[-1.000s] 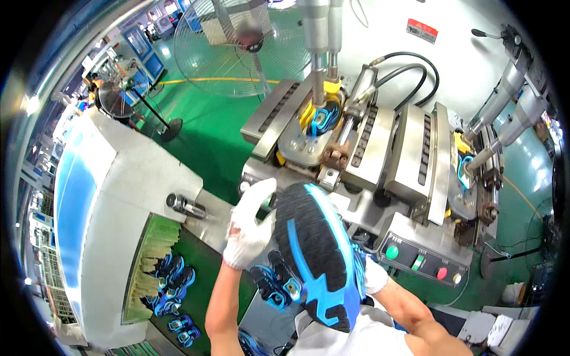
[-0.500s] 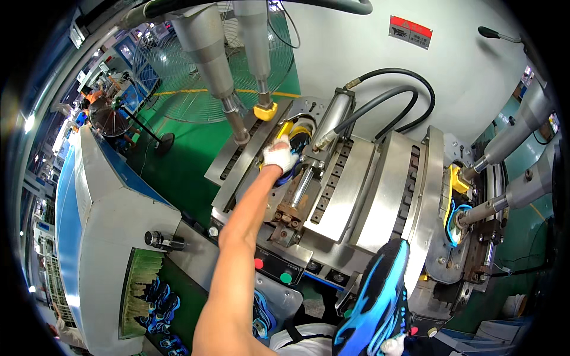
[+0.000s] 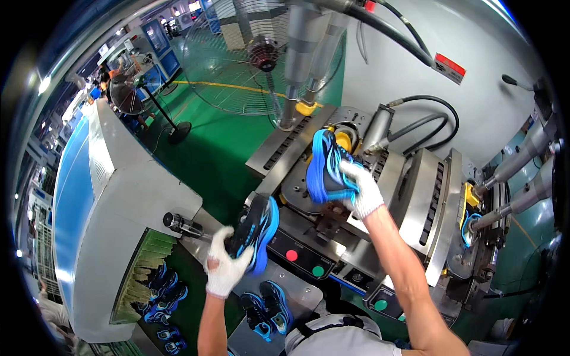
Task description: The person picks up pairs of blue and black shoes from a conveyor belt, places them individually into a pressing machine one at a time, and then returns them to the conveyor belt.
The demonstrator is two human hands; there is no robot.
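Two white knit-gloved hands each grip a blue-and-black shoe: left hand (image 3: pixel 225 268) holds one shoe (image 3: pixel 255 230) low, right hand (image 3: pixel 361 188) now presses the other shoe (image 3: pixel 325 167) onto the steel press (image 3: pixel 415 190), where the left reached before.

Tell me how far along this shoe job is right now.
Midway, it seems. The right hand holds a blue shoe at the press, either setting it in or lifting it out; I can't tell which. The left hand grips a second shoe near the red button. More shoes wait on the conveyor below.
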